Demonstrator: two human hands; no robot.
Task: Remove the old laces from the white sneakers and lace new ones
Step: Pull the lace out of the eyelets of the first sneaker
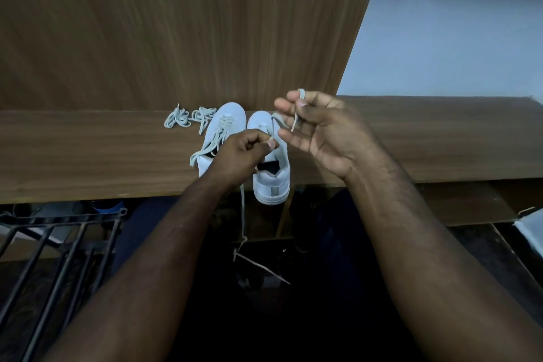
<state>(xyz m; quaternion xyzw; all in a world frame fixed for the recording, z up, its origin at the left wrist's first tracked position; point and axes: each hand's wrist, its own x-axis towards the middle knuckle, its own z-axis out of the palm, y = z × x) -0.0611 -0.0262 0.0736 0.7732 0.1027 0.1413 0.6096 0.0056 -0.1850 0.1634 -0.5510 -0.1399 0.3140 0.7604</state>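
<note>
Two white sneakers (249, 144) sit on the desk (88, 156); left hand (238, 156) and right hand (323, 129) each pinch one lace (243, 209), right fingers (293, 141) otherwise spread.

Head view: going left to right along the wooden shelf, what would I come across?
Loose laces → left sneaker, laced → left hand, pinching a lace over the shoes → right sneaker → right hand, lace end looped round a finger, the other fingers spread.
</note>
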